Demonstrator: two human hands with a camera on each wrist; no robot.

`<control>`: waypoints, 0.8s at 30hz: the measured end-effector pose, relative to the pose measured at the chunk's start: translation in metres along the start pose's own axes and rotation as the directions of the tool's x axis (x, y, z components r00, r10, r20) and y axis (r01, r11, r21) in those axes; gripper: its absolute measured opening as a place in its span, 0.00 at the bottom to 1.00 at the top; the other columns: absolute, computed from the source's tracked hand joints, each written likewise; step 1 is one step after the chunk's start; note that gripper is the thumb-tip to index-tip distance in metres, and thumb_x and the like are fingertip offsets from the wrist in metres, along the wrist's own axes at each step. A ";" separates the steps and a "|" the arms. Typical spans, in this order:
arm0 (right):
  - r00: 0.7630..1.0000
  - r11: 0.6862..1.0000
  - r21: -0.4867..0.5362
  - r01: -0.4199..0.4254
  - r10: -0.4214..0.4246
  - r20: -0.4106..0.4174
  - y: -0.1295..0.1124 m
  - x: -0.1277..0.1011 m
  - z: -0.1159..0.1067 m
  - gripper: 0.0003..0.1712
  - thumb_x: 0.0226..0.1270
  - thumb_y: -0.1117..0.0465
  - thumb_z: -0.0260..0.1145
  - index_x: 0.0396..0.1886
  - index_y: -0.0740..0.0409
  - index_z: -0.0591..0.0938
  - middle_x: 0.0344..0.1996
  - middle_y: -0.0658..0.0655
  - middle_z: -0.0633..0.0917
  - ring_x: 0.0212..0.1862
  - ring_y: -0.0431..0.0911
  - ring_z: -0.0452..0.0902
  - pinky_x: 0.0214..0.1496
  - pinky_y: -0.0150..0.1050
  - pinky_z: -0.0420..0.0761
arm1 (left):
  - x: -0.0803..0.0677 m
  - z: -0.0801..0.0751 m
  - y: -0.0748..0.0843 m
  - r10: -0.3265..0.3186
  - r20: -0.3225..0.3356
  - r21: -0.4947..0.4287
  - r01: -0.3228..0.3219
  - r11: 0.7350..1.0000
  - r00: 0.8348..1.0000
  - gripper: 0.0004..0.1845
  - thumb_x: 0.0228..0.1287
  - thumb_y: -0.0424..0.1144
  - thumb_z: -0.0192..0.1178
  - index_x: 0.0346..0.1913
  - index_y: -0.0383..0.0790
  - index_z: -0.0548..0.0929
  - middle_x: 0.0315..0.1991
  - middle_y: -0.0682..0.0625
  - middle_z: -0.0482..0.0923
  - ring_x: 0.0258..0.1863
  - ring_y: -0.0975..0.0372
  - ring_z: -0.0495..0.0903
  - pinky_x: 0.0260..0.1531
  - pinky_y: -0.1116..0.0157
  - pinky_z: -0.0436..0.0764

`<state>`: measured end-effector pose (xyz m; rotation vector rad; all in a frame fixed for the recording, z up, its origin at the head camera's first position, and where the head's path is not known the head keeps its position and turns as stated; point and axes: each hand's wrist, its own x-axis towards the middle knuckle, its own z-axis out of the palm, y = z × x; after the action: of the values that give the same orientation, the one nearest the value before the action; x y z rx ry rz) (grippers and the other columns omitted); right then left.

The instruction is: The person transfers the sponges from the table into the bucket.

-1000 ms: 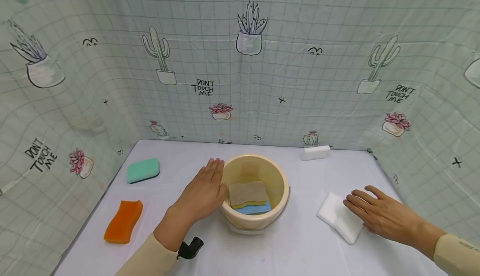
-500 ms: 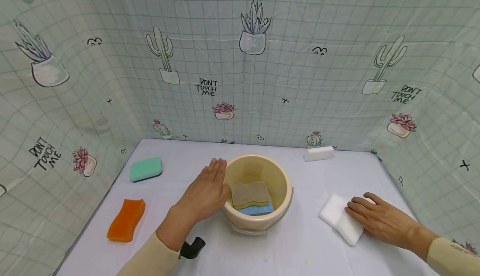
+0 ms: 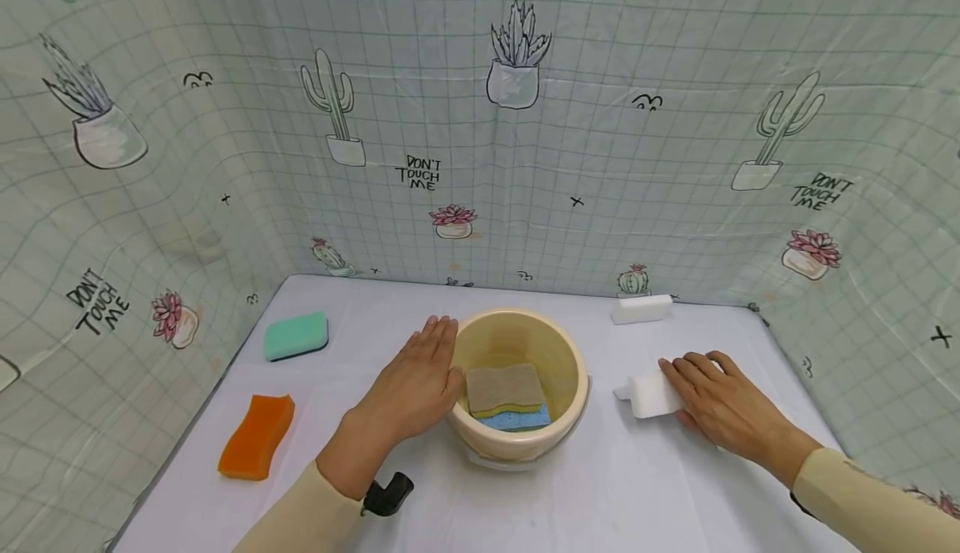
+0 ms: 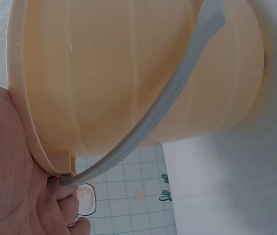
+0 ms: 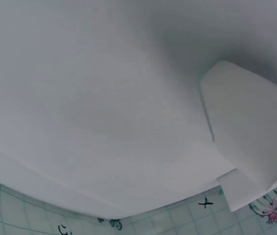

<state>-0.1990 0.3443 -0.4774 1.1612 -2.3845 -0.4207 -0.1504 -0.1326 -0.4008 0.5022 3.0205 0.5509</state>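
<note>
My left hand [image 3: 416, 379] lies against the left rim of a cream bucket [image 3: 504, 448], its fingers straight and together in the head view. In the left wrist view, the fingers [image 4: 55, 210] are by the end of the grey handle [image 4: 150, 122]. Inside the bucket, a beige-and-yellow sponge [image 3: 504, 388] lies over a blue sponge [image 3: 517, 420]. Right of the bucket, my right hand [image 3: 731, 407] grips a white sponge [image 3: 651, 394] from above. A thin white piece sticks out at its left end. The right wrist view shows the white sponge [image 5: 251, 122] but hides the fingers.
A green sponge [image 3: 296, 336] and an orange sponge [image 3: 257, 438] lie on the left of the white table [image 3: 570, 511]. Another white block [image 3: 642, 309] stands at the back right. A patterned cloth [image 3: 420, 103] hangs around the back and sides.
My right hand has come down on the white sponge, taken hold of it, and shifted it left and tilted it. My left hand stays at the bucket's rim.
</note>
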 end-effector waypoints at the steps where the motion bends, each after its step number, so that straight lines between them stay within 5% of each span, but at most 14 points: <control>1: 1.000 1.000 0.000 -0.008 0.008 0.002 0.000 0.004 -0.001 0.48 0.85 0.38 0.21 0.66 0.69 0.76 0.53 0.65 0.84 0.56 0.61 0.78 0.59 0.58 0.77 | 0.000 0.000 0.000 0.003 -0.002 -0.001 -0.003 1.000 1.000 0.35 0.83 0.45 0.39 0.84 0.30 0.53 0.84 0.37 0.52 0.86 0.48 0.47 0.84 0.49 0.52; 8: 0.996 1.000 0.026 -0.016 0.018 -0.089 0.001 0.031 -0.014 0.45 0.82 0.34 0.27 0.55 0.67 0.76 0.45 0.65 0.82 0.51 0.61 0.77 0.56 0.59 0.77 | 0.001 0.001 -0.002 0.011 -0.002 0.011 -0.011 1.000 1.000 0.34 0.83 0.45 0.39 0.83 0.30 0.53 0.84 0.37 0.52 0.86 0.48 0.47 0.84 0.50 0.53; 17: 0.972 0.992 0.029 -0.124 0.128 -0.197 0.012 0.064 -0.033 0.37 0.79 0.38 0.39 0.50 0.69 0.74 0.43 0.67 0.79 0.49 0.65 0.75 0.53 0.61 0.75 | 0.001 0.000 -0.001 0.014 0.003 0.013 -0.014 1.000 1.000 0.35 0.83 0.45 0.40 0.83 0.29 0.53 0.84 0.36 0.52 0.86 0.48 0.47 0.84 0.49 0.53; 24: 0.972 0.992 -0.017 -0.123 0.117 -0.205 0.016 0.086 -0.047 0.36 0.79 0.39 0.39 0.51 0.69 0.74 0.45 0.67 0.79 0.50 0.64 0.75 0.53 0.61 0.75 | 0.002 0.001 0.000 0.007 0.003 0.024 -0.007 1.000 1.000 0.35 0.83 0.45 0.39 0.84 0.30 0.53 0.85 0.38 0.52 0.86 0.48 0.47 0.84 0.50 0.52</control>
<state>-0.2316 0.2822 -0.4077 0.9893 -2.2474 -0.2814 -0.1524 -0.1322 -0.4015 0.5146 3.0277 0.5141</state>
